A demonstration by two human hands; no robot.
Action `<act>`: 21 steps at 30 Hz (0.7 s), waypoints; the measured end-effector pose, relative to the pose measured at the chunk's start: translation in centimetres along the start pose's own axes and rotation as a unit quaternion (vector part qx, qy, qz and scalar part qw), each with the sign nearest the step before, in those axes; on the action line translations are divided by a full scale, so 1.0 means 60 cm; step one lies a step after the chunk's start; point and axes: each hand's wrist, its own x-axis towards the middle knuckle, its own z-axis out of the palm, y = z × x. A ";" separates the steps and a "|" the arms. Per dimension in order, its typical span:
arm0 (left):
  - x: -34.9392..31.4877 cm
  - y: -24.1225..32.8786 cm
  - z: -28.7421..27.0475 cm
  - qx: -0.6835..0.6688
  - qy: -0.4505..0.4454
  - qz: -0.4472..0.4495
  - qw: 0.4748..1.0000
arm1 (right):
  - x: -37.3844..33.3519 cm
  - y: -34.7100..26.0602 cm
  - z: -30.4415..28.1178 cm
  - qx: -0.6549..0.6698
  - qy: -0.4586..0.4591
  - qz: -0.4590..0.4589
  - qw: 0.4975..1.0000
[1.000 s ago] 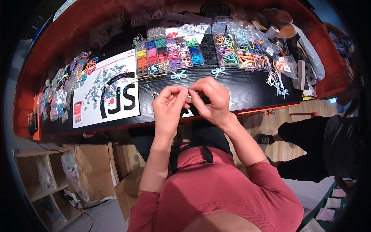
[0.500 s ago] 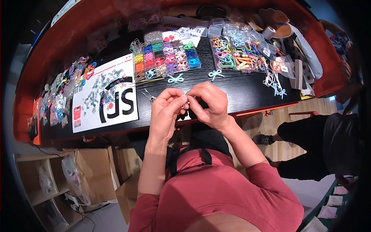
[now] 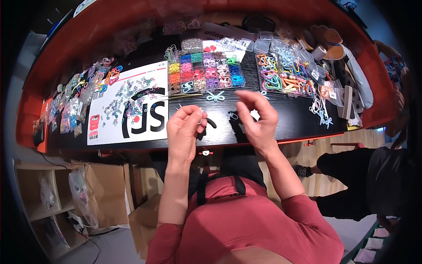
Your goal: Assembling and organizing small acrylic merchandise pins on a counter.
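Note:
My left hand (image 3: 187,132) is raised over the table's front edge, thumb and fingers pinched together on something small and pale that I cannot make out. To its right, my right hand (image 3: 260,121) hovers with thumb and forefinger apart, nothing visible between them. On the dark tabletop between the hands lies a small metal clasp (image 3: 232,115). Pale blue bow-shaped cord (image 3: 215,96) rests beyond it, and a second bow (image 3: 263,93) is partly hidden by my right hand. The tips of a pair of pliers (image 3: 178,106) show behind my left hand.
A compartment box (image 3: 205,72) of coloured clips stands at the back, a second box (image 3: 285,77) of cords right of it. Small rings (image 3: 127,99) are scattered over a white printed sheet (image 3: 105,134). Bagged pieces (image 3: 72,110) crowd the left; another person (image 3: 351,176) stands right.
My hands, together half a second ago, have separated: the right one moved right and its fingers spread, the left keeps its pinch. The view has shifted, moving the table's contents rightward.

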 end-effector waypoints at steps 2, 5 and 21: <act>0.004 0.015 -0.018 0.034 0.049 0.073 0.996 | 0.018 -0.007 -0.001 0.160 0.002 0.162 0.974; 0.012 0.015 -0.039 0.110 0.096 0.212 0.966 | 0.067 -0.006 0.015 -0.070 -0.177 0.007 0.982; 0.012 -0.004 -0.047 0.128 0.057 0.267 0.953 | 0.204 0.010 0.125 -0.197 -0.401 -0.207 0.870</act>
